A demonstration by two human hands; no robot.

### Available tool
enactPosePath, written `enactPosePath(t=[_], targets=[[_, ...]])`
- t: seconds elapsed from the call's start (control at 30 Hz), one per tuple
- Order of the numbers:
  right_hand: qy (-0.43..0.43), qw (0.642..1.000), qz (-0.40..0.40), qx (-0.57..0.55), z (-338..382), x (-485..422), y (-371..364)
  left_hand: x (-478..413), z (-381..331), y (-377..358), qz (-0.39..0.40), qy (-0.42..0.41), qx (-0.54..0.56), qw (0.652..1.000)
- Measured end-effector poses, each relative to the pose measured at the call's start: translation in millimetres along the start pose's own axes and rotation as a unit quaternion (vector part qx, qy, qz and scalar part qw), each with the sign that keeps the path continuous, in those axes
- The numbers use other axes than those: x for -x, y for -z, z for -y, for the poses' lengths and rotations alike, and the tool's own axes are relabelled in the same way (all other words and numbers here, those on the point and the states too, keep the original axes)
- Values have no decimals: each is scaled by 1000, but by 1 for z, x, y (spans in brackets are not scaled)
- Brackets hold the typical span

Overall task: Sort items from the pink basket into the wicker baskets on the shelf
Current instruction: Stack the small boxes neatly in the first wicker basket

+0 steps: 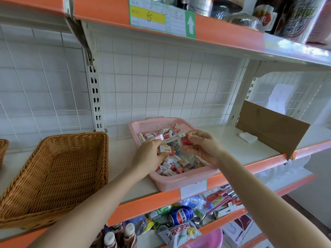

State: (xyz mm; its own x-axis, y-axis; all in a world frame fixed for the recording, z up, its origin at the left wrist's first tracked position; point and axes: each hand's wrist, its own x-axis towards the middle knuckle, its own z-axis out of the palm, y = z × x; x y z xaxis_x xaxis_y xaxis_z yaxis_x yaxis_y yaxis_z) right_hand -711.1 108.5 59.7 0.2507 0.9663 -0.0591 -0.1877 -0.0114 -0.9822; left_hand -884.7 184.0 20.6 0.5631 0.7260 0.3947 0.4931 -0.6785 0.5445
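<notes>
Left hand pinching a small white-and-red box, right hand pinching a small red item, both over the pink perforated plastic basket; best kept pinched firmly and carried singly to the brown woven wicker basket.

Pink perforated basket, tan woven wicker basket, orange-edged shelf, red-and-white small boxes.
</notes>
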Motion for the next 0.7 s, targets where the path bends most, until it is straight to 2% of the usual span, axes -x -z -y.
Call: enactPosePath(t=[0.13,0.3,0.53,0.7], targets=[[81,987,-25,137,-8,7,-3,2,-3,5,-12,-8,-21,1000],[152,939,-17,309,-10,19,-7,13,-7,13,-24,-13,-29,999],[201,910,11,364,-6,27,-33,42,-7,36,-62,-13,-51,997],[264,866,22,423,-10,31,-70,73,6,62,-94,3,-76,993]])
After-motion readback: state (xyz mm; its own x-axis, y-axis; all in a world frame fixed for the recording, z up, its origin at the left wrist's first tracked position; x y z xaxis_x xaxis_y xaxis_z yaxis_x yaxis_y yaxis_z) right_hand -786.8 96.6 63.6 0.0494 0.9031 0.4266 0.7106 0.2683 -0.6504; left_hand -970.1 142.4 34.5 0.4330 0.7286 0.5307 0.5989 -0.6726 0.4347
